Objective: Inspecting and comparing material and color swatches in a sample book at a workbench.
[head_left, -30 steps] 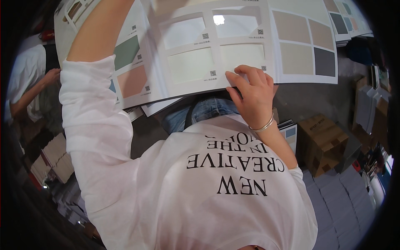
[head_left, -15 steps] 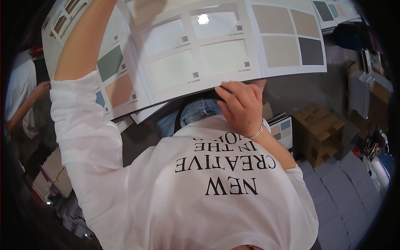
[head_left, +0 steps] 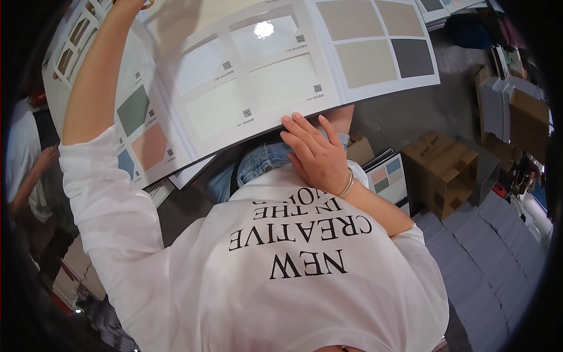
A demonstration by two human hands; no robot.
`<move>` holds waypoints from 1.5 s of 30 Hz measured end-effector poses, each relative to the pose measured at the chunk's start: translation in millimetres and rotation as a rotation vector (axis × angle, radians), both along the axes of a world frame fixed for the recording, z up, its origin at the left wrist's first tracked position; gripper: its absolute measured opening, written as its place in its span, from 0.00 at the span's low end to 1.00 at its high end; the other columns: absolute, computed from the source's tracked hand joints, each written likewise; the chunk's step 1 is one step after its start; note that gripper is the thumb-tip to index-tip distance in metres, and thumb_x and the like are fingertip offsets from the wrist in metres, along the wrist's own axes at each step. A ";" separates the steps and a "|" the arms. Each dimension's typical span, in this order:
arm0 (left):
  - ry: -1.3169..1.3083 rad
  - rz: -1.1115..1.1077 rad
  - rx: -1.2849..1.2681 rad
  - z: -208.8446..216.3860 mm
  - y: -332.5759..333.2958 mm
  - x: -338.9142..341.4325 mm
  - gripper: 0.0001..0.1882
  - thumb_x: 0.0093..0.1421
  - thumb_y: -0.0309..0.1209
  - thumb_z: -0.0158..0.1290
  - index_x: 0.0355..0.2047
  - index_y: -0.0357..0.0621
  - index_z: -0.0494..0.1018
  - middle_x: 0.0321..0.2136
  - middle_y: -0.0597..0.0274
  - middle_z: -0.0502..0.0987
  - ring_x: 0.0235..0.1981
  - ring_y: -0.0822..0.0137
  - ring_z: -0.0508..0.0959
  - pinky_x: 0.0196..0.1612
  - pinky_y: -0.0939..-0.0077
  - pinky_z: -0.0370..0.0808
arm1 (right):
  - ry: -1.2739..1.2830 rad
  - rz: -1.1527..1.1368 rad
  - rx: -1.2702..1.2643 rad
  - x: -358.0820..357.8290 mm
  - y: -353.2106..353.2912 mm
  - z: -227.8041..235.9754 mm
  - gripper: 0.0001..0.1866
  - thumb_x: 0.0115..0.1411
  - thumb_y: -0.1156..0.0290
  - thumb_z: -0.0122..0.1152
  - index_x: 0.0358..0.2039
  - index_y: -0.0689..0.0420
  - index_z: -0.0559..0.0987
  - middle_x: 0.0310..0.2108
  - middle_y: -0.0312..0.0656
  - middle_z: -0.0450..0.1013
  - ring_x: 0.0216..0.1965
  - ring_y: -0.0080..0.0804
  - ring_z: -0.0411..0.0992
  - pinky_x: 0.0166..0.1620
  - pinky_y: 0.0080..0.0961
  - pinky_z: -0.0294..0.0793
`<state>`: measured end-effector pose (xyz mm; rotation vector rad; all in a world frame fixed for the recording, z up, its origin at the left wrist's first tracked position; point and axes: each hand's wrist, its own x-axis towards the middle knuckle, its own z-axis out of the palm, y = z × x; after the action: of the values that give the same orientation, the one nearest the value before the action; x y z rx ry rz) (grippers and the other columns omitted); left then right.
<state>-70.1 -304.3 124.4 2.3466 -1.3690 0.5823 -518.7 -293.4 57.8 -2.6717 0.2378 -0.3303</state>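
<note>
A large colour sample book lies spread across my lap, with white pages and swatches in pale, beige, dark grey, green and coral. My right hand rests at its near edge, palm down, fingers stretched out and a little apart; fingertips touch or nearly touch the edge. A bangle circles that wrist. My left forearm reaches over the left page to the far side. Only the wrist shows at the top edge of the picture; the left hand itself is cut off.
A brown carton stands on the floor at right, beside stacks of grey sheets. More sample boards stand near my right forearm. At far left is another person's arm. Further boxes lie at the far right.
The book has shifted left in the picture, as has the rest of the view. My right hand's fingers have straightened and spread along the book's edge, from a more curled pose.
</note>
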 end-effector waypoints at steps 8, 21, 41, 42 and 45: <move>-0.006 0.012 0.041 0.5 3.6 2.3 0.13 0.53 0.35 0.61 0.38 0.45 0.81 0.34 0.56 0.79 0.32 0.58 0.79 0.37 0.66 0.74 | 0.034 0.004 0.024 -0.9 5.2 -0.7 0.21 0.53 0.72 0.63 0.50 0.53 0.75 0.62 0.37 0.67 0.65 0.32 0.63 0.67 0.44 0.53; -0.067 0.018 -0.017 0.4 -3.9 -5.6 0.12 0.52 0.38 0.63 0.36 0.51 0.82 0.32 0.59 0.79 0.36 0.58 0.79 0.40 0.64 0.76 | -0.020 0.232 -0.158 47.5 19.5 -0.6 0.26 0.53 0.66 0.63 0.55 0.47 0.75 0.63 0.33 0.65 0.65 0.28 0.62 0.67 0.48 0.51; -0.038 -0.023 -0.056 -0.1 4.4 -14.9 0.08 0.53 0.38 0.60 0.32 0.51 0.82 0.26 0.56 0.76 0.32 0.53 0.78 0.37 0.59 0.74 | 0.135 0.310 -0.153 57.3 14.5 7.7 0.44 0.50 0.52 0.66 0.66 0.50 0.62 0.70 0.38 0.54 0.70 0.32 0.53 0.68 0.54 0.43; -0.038 -0.001 -0.044 0.1 4.2 -17.3 0.08 0.53 0.38 0.60 0.31 0.51 0.82 0.26 0.56 0.77 0.32 0.53 0.78 0.37 0.59 0.74 | 0.134 0.273 -0.087 59.4 10.6 13.5 0.46 0.50 0.50 0.66 0.67 0.52 0.61 0.70 0.38 0.53 0.71 0.33 0.51 0.69 0.55 0.41; -0.005 0.016 -0.038 -0.3 4.2 -16.4 0.08 0.53 0.37 0.60 0.32 0.52 0.83 0.28 0.56 0.78 0.31 0.53 0.79 0.38 0.60 0.74 | 0.107 0.125 -0.032 77.9 -2.4 16.0 0.47 0.52 0.47 0.64 0.67 0.57 0.60 0.71 0.39 0.52 0.72 0.34 0.48 0.69 0.56 0.38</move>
<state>-86.5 -300.1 124.1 2.3297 -1.3311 0.6137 -440.8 -295.7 73.8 -2.7236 0.0984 -0.1532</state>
